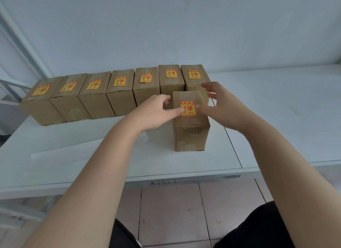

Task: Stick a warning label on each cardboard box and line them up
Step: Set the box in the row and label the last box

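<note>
A cardboard box (191,135) stands alone on the white table (110,155), in front of the right end of a row. On its top lies a red and yellow warning label (188,108). My left hand (156,112) presses the label's left edge with its thumb. My right hand (221,103) touches the label's right edge, fingers spread over the box top. Behind, several labelled boxes stand side by side in a row (118,92) from far left to centre.
The table's front edge (166,179) runs across below the box, with tiled floor (175,210) beneath. A white wall (166,26) rises behind the row. A second white tabletop (286,109) adjoins on the right.
</note>
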